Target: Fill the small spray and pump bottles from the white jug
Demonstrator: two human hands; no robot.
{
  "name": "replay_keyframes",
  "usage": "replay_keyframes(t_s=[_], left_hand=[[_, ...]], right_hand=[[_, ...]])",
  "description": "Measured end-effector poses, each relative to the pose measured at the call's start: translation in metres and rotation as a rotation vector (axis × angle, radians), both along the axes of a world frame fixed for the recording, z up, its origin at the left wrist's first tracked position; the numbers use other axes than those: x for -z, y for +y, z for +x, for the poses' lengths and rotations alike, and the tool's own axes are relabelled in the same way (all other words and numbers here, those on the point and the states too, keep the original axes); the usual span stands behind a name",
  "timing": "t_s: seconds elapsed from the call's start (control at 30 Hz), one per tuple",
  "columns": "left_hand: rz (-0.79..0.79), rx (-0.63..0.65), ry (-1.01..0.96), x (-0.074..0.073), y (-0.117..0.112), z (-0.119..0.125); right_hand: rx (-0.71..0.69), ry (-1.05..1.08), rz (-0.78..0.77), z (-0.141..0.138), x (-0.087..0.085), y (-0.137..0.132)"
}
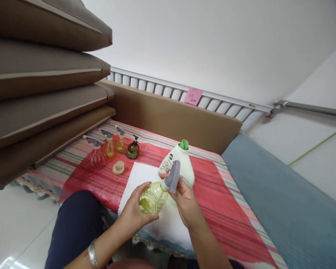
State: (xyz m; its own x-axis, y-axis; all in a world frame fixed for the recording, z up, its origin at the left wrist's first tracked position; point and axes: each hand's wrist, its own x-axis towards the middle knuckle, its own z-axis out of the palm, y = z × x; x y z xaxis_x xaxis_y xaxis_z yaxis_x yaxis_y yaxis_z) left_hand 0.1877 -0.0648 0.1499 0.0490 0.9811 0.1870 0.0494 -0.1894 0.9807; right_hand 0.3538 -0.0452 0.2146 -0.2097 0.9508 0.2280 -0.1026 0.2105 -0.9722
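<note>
My left hand [136, 211] is wrapped round the round body of a small clear spray bottle [153, 197] holding yellowish liquid, tilted up to the right. My right hand [184, 201] grips the bottle's grey spray head [173, 176] with fingers closed on it. Both hands hover over a white cloth [138, 177] spread on a red sheet [212, 194]. Just behind the spray head stands a large white jug [182, 162] with a green spout.
At the back left of the red sheet stand several small bottles: clear spray bottles [96, 153], an amber one [109, 145] and a dark pump bottle [133, 148], plus a round cap [119, 167]. Stacked brown cushions [44, 93] overhang the left. A grey-blue mattress [282, 209] lies right.
</note>
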Motion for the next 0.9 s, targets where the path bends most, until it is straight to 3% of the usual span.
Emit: replay_keyframes(t_s=[0.1, 0.27, 0.43, 0.67, 0.9], left_hand=[[-0.016, -0.001, -0.016, -0.002, 0.000, 0.001], [-0.008, 0.024, -0.033, -0.004, 0.001, 0.003], [-0.028, 0.020, -0.090, -0.005, 0.003, 0.008], [-0.017, 0.034, -0.117, -0.004, 0.006, 0.005], [0.000, 0.081, -0.117, -0.007, 0.006, 0.003]], right_hand=[[0.088, 0.089, -0.043, -0.008, 0.007, -0.001], [0.023, 0.167, -0.076, -0.017, 0.014, -0.006], [0.150, 0.250, -0.103, -0.027, 0.013, -0.004], [-0.048, 0.346, -0.063, -0.021, 0.012, -0.007], [0.041, 0.349, -0.125, -0.018, 0.012, 0.001]])
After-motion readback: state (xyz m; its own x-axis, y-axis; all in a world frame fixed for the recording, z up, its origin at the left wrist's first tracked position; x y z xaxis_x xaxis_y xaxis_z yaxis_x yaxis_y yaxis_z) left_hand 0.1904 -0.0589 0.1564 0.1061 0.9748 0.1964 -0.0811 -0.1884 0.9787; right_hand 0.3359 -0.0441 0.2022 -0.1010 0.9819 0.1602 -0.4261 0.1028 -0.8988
